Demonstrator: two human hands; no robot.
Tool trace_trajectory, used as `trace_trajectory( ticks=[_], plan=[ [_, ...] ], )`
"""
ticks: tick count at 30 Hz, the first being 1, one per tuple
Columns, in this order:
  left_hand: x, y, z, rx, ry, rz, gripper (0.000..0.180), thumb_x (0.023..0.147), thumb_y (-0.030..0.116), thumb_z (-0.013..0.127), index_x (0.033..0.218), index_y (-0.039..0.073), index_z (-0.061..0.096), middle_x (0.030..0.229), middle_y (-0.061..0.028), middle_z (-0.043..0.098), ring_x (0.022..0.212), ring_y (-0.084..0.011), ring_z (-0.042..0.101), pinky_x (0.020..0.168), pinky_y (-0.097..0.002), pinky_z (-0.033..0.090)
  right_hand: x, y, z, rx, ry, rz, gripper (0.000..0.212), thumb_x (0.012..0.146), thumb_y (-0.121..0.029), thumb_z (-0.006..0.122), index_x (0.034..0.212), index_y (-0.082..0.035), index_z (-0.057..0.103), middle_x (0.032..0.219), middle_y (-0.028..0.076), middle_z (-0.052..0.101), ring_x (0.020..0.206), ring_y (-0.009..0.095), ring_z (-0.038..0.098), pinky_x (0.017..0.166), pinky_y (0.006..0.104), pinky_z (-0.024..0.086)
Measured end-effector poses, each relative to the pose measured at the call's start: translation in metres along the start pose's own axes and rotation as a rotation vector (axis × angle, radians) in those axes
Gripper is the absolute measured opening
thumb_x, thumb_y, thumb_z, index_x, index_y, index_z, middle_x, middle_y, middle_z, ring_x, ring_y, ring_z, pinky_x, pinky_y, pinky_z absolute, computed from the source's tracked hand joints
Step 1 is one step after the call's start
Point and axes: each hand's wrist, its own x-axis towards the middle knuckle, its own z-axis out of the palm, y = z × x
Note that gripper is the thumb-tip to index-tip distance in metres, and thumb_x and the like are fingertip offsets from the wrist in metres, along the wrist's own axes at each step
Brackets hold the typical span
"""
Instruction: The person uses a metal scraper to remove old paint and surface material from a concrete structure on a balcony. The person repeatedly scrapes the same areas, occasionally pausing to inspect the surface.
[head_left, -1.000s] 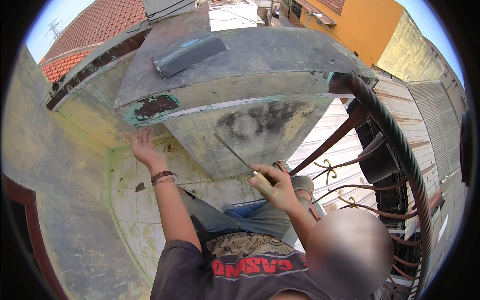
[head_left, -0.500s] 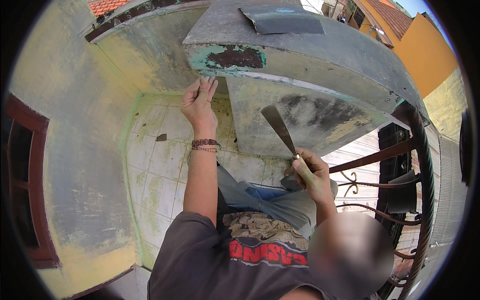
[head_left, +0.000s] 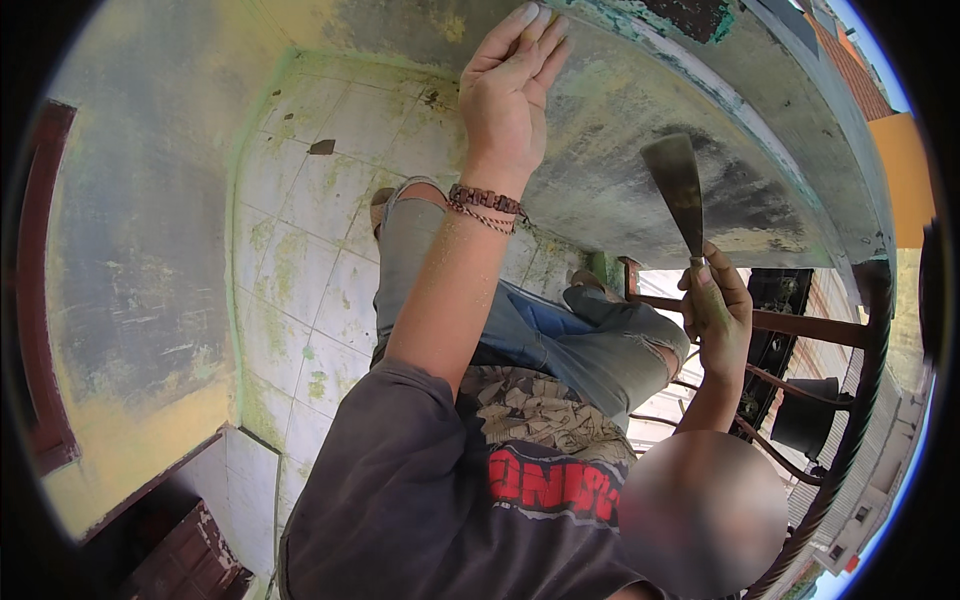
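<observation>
My right hand (head_left: 718,310) is closed around the handle of a putty knife (head_left: 676,180), whose wide, worn blade points up and away from me. The blade appears in front of the stained wall panel (head_left: 590,150); contact between them cannot be made out. Farther up, my left hand (head_left: 508,100) is raised with its fingers bent and drawn together near the pale lower edge of a concrete ledge (head_left: 800,90). Dust whitens the fingertips, and whatever they may pinch is hidden. Peeled turquoise paint borders a dark bare patch (head_left: 690,12) on the ledge.
Moss-stained white tiles (head_left: 320,220) cover the floor, with a dark flake (head_left: 322,147) on them. A mottled wall (head_left: 140,250) with a red-brown frame (head_left: 50,300) stands at left. Twisted iron railing (head_left: 872,400) and a black pot (head_left: 803,418) are at right.
The view has turned, so the ledge now lies farther up and right. Both hands appear higher and farther right in view. The putty knife stays in my right hand, its blade more upright.
</observation>
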Motion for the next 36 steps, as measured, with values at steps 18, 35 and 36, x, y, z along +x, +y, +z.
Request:
trace_trajectory(
  ticks=[18, 35, 36],
  plan=[
    [0.002, -0.031, -0.011, 0.221, -0.27, 0.311, 0.067, 0.091, -0.011, 0.042, 0.152, -0.002, 0.015, 0.161, -0.0114, 0.015, 0.147, -0.0212, 0.02, 0.116, -0.0321, 0.023, -0.044, 0.048, 0.013, 0.044, 0.001, 0.16, 0.043, 0.094, -0.025, 0.065, 0.127, 0.0, 0.057, 0.076, 0.0, 0.06, 0.047, 0.001, 0.043, 0.04, 0.0176, 0.03],
    [-0.062, -0.019, 0.047, 0.834, -0.091, 0.18, 0.075, 0.103, 0.042, 0.039, 0.147, -0.013, 0.015, 0.154, -0.0348, 0.011, 0.146, -0.0424, 0.009, 0.118, -0.0437, 0.017, 0.05, -0.075, 0.071, -0.178, -0.113, -0.291, 0.036, 0.093, -0.017, 0.064, 0.124, -0.001, 0.062, 0.076, -0.001, 0.058, 0.057, 0.002, 0.042, 0.05, 0.0191, 0.031],
    [-0.058, -0.019, 0.05, 0.823, -0.13, 0.184, 0.075, 0.103, 0.041, 0.039, 0.147, -0.013, 0.012, 0.154, -0.0349, 0.007, 0.146, -0.0427, 0.007, 0.118, -0.0438, 0.016, 0.055, -0.077, 0.074, -0.21, -0.107, -0.33, 0.035, 0.093, -0.017, 0.064, 0.124, -0.001, 0.063, 0.075, -0.002, 0.058, 0.059, 0.002, 0.043, 0.051, 0.0195, 0.033]
  ],
)
